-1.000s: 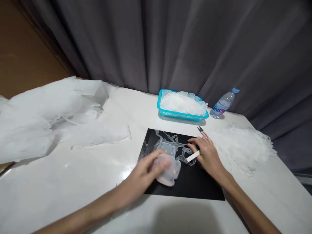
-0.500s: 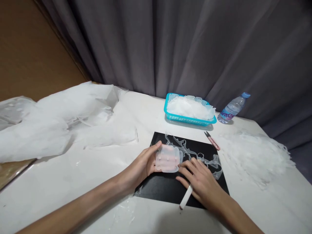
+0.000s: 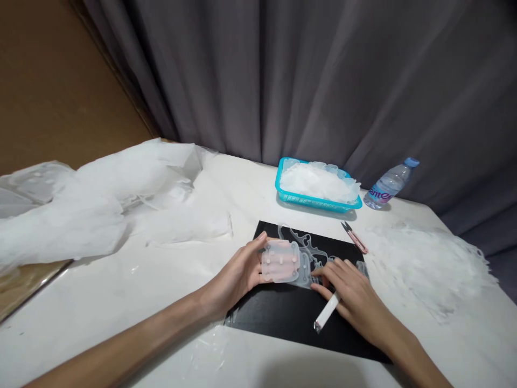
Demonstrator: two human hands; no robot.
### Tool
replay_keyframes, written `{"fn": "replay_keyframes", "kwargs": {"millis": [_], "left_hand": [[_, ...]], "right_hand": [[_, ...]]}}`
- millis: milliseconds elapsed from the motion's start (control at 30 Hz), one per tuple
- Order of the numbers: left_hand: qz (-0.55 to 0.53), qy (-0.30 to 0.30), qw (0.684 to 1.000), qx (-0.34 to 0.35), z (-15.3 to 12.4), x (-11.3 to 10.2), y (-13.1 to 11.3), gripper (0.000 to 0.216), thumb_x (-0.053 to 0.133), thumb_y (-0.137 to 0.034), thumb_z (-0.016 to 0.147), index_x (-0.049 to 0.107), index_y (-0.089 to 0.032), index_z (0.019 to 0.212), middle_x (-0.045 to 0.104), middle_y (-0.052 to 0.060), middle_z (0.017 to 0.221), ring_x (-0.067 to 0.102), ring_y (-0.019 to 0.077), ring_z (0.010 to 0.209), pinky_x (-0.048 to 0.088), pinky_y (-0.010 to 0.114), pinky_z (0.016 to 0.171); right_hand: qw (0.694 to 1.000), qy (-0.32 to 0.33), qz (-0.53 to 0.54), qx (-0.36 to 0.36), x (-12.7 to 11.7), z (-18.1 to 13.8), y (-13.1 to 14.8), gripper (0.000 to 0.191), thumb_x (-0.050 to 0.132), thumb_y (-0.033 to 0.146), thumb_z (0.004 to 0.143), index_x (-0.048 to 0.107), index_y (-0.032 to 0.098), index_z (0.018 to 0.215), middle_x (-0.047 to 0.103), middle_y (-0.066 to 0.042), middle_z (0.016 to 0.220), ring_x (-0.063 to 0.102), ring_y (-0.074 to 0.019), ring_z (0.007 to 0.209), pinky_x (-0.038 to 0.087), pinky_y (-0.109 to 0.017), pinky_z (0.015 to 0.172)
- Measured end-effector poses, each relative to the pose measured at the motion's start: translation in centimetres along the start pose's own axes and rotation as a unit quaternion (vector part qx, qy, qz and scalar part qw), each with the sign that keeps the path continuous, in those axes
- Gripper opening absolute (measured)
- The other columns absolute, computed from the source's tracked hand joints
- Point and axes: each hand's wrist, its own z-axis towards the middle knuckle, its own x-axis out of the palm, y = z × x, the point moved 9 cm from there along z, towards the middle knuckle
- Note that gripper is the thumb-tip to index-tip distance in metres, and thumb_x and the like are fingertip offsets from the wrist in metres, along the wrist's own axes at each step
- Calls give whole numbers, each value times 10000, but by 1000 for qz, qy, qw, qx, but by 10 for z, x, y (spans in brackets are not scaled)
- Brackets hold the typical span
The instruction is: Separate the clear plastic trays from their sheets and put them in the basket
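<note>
My left hand (image 3: 250, 261) holds a translucent, rounded-square sheet piece (image 3: 278, 261) with small raised dots, thumb on its upper left edge and fingers behind it. A second similar translucent piece (image 3: 305, 269) shows from behind its right side. At that second piece's right edge, my right hand (image 3: 347, 291) is closed, thumb and index finger close together. The same hand keeps a white stick-like tool handle (image 3: 327, 312) tucked in it, pointing down toward me; its other end is hidden. Translucent cut-out scraps (image 3: 299, 235) lie on the black mat (image 3: 278, 318) beneath.
Behind the mat stands a turquoise basket (image 3: 319, 203) heaped with white translucent pieces. A water bottle (image 3: 388, 186) and pink thread snips (image 3: 354, 238) are to the right, near a pile of clear scraps (image 3: 436, 269). White plastic bags (image 3: 121, 188) cover the left side.
My right hand has moved right, away from my left. The second translucent piece now shows more between my hands, sticking out from behind the first. The view has shifted slightly.
</note>
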Motion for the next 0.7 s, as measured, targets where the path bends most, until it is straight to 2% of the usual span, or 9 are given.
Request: {"fn": "replay_keyframes", "kwargs": {"millis": [267, 400, 467, 533, 633, 700], "left_hand": [[20, -9, 1000, 21, 3, -3, -2, 473, 524, -490, 1031, 659, -91, 1248, 754, 193, 1169, 712, 301, 1127, 489, 480, 1087], [125, 5, 990, 64, 14, -7, -6, 453, 533, -491, 1026, 656, -124, 1263, 743, 162, 1182, 698, 281, 1114, 524, 438, 1013], [243, -1, 965, 103, 24, -10, -15, 404, 624, -460, 984, 665, -156, 1247, 748, 122, 1146, 705, 252, 1042, 547, 377, 927], [377, -9, 913, 156, 37, -5, -34, 372, 690, -440, 941, 685, -175, 1202, 751, 85, 1079, 702, 222, 941, 542, 324, 842], [498, -5, 828, 255, 68, 27, -79, 362, 641, -453, 959, 675, -161, 1171, 743, 71, 982, 693, 208, 848, 535, 313, 796], [515, -9, 799, 312, 97, 55, -115, 415, 610, -455, 965, 618, -130, 1223, 733, 77, 909, 699, 218, 821, 545, 326, 792]], "right_hand": [[999, 27, 21, -3, 5, -5, -4, 141, 504, 277, 1064, 572, 239, 1182, 686, -66, 1063, 635, -265, 1011, 508, -448, 896], [999, 35, 27, 0, 5, -5, -3, 157, 509, 260, 1059, 554, 243, 1208, 688, -66, 1085, 644, -277, 1055, 506, -487, 954], [998, 42, 35, 6, 5, -4, -2, 150, 505, 249, 1059, 548, 245, 1203, 691, -61, 1073, 655, -276, 1050, 508, -494, 966], [998, 42, 49, 19, 6, -2, -3, 141, 507, 240, 1057, 543, 249, 1193, 696, -51, 1066, 664, -263, 1044, 508, -488, 988], [996, 35, 72, 34, 6, -1, -4, 154, 523, 222, 1051, 532, 257, 1200, 699, -39, 1093, 667, -246, 1078, 472, -492, 1066], [995, 35, 82, 39, 7, -1, -6, 169, 533, 212, 1046, 525, 259, 1208, 695, -37, 1117, 666, -243, 1097, 441, -506, 1109]]}}
